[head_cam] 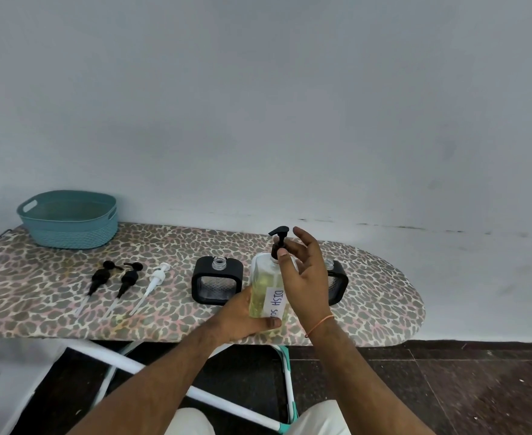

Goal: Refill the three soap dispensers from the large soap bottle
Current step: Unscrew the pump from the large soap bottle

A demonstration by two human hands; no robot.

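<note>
A: Near edge of the ironing board (39, 321), centre-right: our left hand (242, 318) wraps the base of the dish soap bottle (266, 290), holding it upright. Right hand (305, 274) pinches the black pump (279, 243) collar, other fingers fanned loose.

B: Dispensers?

A: Two show, open-necked: left dispenser (217, 284) just beside the bottle, right dispenser (337, 281) half hidden behind our right hand. The third we can't tell. Three loose pumps (123, 284) lie left, teal basket (68, 219) far left.

B: Risks?

A: We guess the pump's getting twisted; the bottle sits close to the edge, so a slipped grip tips it off. A dripping tube would soil the cover.
</note>
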